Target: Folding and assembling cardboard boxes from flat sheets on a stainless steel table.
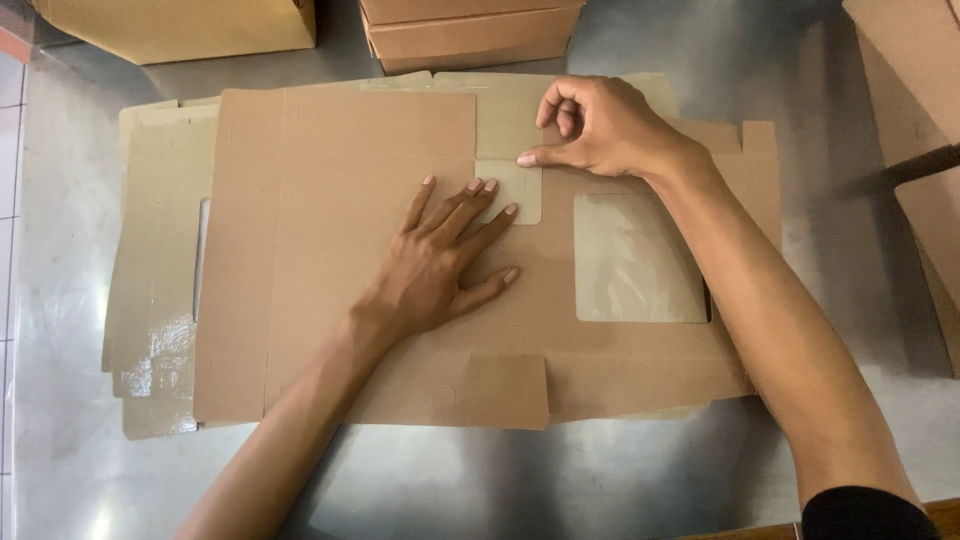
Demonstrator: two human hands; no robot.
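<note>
Fig.: left hand [437, 262] flat, open, grasping nothing, on flat carton blank [350, 250]; right hand [600, 125] pinching small flap [515, 190] w/ thumb; uneven pressure may crease blank or tear clear window [638, 257].

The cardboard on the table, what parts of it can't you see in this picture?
- Head view: the flat cardboard sheet is partly covered by the left hand lying flat on it.
- The right hand hides the fold under its fingers.
- Sheets stacked underneath show only at their edges.
- The boxes behind are cut off by the top edge.
</note>
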